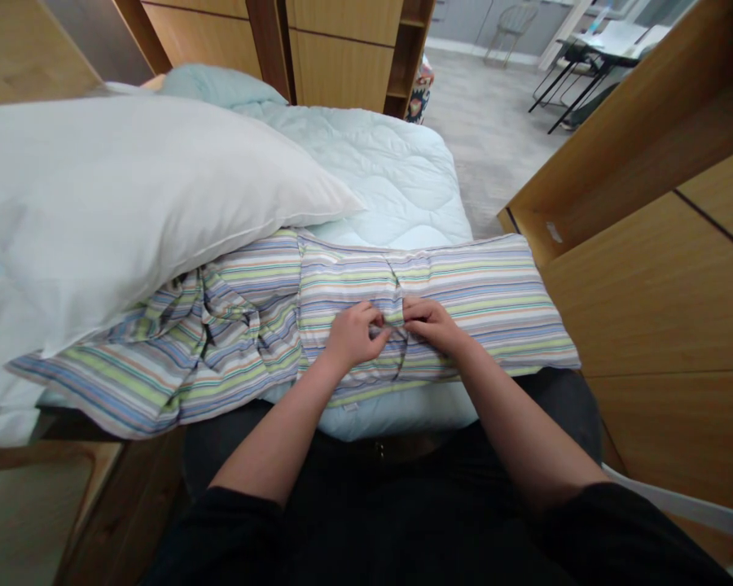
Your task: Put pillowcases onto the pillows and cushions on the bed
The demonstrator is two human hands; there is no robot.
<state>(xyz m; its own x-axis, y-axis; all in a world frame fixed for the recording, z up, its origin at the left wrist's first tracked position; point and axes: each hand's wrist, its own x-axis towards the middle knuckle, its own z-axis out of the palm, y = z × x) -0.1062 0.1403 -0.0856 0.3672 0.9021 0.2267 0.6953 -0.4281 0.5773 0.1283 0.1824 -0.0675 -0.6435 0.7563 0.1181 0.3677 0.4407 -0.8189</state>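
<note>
My left hand (pixel 354 335) and my right hand (pixel 431 321) meet at the near side of a long striped cotton bundle (pixel 482 297), which looks like rolled bedding. Both hands pinch a gathered fold of the cloth, and their fingertips nearly touch. Pale green, blue and orange stripes run along the bundle. To its left, the same kind of striped fabric (pixel 220 342) lies crumpled in loose folds. A large white pillow (pixel 128 212) rests partly over that fabric, hiding whatever lies beneath.
A pale blue quilted comforter (pixel 366 155) covers the bed beyond the bundle, with a pale blue pillow (pixel 220 85) at the far end. Wooden wardrobe panels (pixel 653 293) stand close on the right and at the back. Beyond them are a grey floor (pixel 489 130), chairs and a table (pixel 604 49).
</note>
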